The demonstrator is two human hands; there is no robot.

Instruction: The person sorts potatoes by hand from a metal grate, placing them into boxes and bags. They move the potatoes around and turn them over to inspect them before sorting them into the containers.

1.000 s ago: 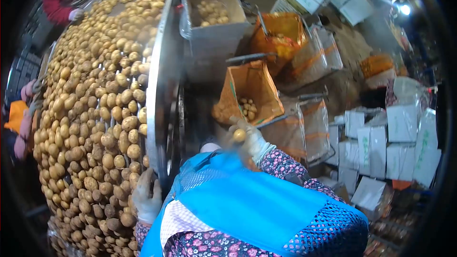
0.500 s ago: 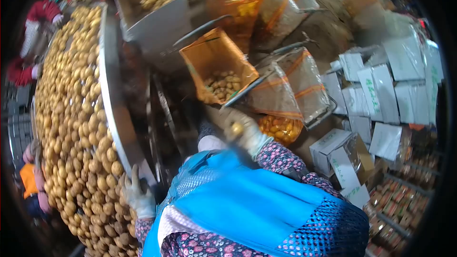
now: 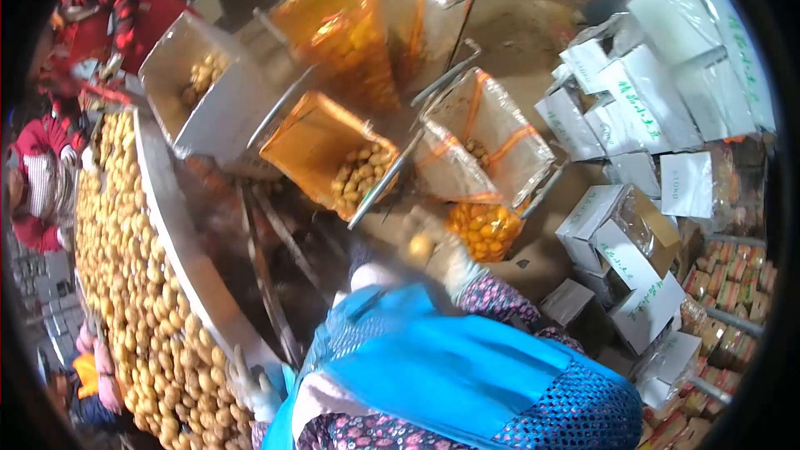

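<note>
My right hand (image 3: pixel 454 267), in a pale work glove and blurred by motion, holds a single potato (image 3: pixel 421 246) below the bags. Just above it hang an orange mesh bag (image 3: pixel 287 146) with several potatoes (image 3: pixel 362 177) inside and a clear bag with orange stripes (image 3: pixel 521 171). My left hand (image 3: pixel 258 387), also gloved, lies at the metal rim (image 3: pixel 187 271) of a long sorting table, its fingers apart and nothing visible in them. Beside that hand spreads a thick layer of potatoes (image 3: pixel 158 300).
A white bin (image 3: pixel 225 100) holding potatoes stands by the table's far end. Metal bars (image 3: pixel 383 179) support the bags. A filled orange bag (image 3: pixel 483 232) rests on the floor. White cartons (image 3: pixel 642 100) are piled at right. Co-workers (image 3: pixel 42 183) stand across the table.
The view has shifted, so the bags and table appear farther left. My right hand still has the potato, at nearly the same place in view. The left hand stays by the rim.
</note>
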